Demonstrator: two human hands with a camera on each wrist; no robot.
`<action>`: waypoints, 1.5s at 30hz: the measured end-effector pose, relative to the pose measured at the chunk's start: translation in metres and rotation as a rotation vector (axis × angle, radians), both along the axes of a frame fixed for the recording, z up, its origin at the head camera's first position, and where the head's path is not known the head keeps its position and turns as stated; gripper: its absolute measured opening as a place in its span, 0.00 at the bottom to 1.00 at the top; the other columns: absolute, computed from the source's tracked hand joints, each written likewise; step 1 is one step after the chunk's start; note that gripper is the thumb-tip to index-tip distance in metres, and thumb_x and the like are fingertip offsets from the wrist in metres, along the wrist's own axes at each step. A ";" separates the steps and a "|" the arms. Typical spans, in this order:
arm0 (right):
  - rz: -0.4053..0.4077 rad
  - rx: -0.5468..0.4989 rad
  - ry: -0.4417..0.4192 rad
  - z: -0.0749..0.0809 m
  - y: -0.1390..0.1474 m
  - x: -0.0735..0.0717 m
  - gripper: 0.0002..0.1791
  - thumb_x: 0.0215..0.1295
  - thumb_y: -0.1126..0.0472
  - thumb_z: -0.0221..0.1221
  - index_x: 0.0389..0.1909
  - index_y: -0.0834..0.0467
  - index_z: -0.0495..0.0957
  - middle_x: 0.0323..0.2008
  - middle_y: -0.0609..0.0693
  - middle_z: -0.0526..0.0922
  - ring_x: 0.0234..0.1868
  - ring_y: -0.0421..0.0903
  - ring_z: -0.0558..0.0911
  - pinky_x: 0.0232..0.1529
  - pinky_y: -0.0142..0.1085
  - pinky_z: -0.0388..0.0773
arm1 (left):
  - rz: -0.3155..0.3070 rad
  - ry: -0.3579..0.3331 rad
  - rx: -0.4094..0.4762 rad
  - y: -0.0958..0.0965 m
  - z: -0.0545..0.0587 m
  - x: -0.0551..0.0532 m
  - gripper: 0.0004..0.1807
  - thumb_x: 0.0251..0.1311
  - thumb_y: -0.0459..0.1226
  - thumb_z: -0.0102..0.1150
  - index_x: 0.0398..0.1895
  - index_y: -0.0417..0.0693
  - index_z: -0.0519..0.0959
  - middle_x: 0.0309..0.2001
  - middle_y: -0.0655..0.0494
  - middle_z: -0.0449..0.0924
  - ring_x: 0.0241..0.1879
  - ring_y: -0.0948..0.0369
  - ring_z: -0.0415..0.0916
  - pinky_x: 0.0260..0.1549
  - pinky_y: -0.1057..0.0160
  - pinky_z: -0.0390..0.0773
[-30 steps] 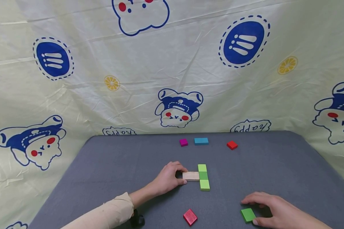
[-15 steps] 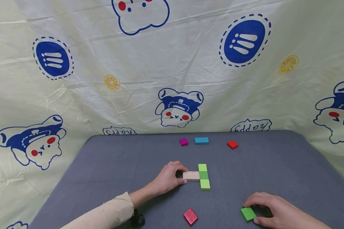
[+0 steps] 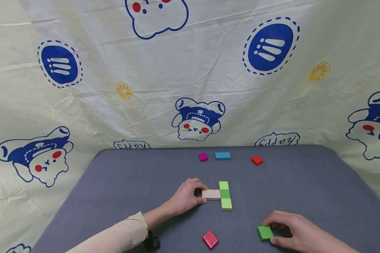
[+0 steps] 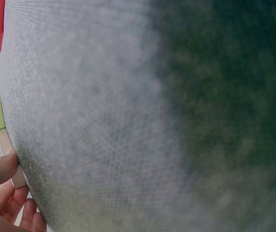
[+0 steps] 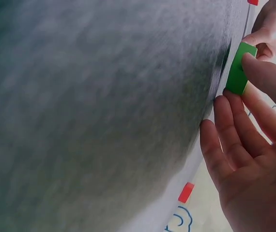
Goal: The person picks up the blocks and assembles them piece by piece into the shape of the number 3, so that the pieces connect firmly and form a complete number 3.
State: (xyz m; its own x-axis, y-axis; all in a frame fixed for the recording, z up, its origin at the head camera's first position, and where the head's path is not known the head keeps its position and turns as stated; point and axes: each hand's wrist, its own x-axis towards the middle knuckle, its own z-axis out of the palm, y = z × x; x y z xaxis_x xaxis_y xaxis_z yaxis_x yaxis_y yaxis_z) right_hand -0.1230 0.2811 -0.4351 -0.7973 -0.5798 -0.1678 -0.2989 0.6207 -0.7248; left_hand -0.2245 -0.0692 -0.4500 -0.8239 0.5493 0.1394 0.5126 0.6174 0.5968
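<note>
My left hand (image 3: 186,196) pinches the left end of a pale wooden block (image 3: 211,194) between thumb and fingers. Against that block's right end stands a column of three green blocks: a light green one (image 3: 223,185) at the far end, a darker green one (image 3: 225,194) in the middle and another light green one (image 3: 226,204) nearest me. Lower right, my right hand (image 3: 296,230) holds a flat green block (image 3: 265,233) by its edge with thumb and fingers. The right wrist view shows this green block (image 5: 241,68) between the thumb and fingers.
A dark pinkish-red block (image 3: 210,240) lies near the table's front, between the two hands. Along the far side of the grey table (image 3: 139,168) are a magenta block (image 3: 203,157), a blue block (image 3: 222,156) and a red block (image 3: 257,160). Behind hangs a printed cloth (image 3: 152,70).
My right hand has closed its fingers on the green block and moved it slightly left. The left hand and the pale block with the green column have stayed in place.
</note>
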 end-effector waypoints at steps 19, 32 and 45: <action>-0.018 0.008 -0.058 0.012 -0.032 -0.009 0.16 0.60 0.47 0.67 0.48 0.43 0.79 0.41 0.38 0.78 0.39 0.37 0.76 0.40 0.33 0.76 | 0.000 -0.001 -0.002 0.000 -0.002 -0.001 0.15 0.53 0.37 0.74 0.45 0.50 0.85 0.41 0.65 0.78 0.44 0.65 0.70 0.47 0.63 0.71; 0.035 0.006 0.031 0.015 -0.051 -0.015 0.15 0.60 0.47 0.67 0.48 0.38 0.79 0.40 0.33 0.77 0.39 0.36 0.76 0.39 0.33 0.75 | 0.004 -0.005 -0.011 0.000 -0.001 -0.001 0.16 0.54 0.37 0.73 0.46 0.50 0.85 0.42 0.66 0.78 0.45 0.65 0.70 0.48 0.63 0.71; 0.034 0.081 0.077 0.016 -0.074 -0.021 0.14 0.60 0.48 0.67 0.45 0.41 0.79 0.36 0.32 0.75 0.38 0.34 0.75 0.38 0.35 0.75 | 0.001 -0.005 -0.008 0.001 0.000 -0.001 0.15 0.54 0.37 0.73 0.46 0.50 0.85 0.42 0.65 0.78 0.45 0.64 0.70 0.48 0.62 0.71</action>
State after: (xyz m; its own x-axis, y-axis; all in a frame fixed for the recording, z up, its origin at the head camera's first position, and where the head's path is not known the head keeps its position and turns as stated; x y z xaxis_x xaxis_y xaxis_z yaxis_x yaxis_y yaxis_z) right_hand -0.1445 0.2066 -0.4189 -0.7898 -0.5937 -0.1541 -0.3734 0.6647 -0.6471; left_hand -0.2253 -0.0687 -0.4500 -0.8250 0.5497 0.1310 0.5093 0.6227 0.5940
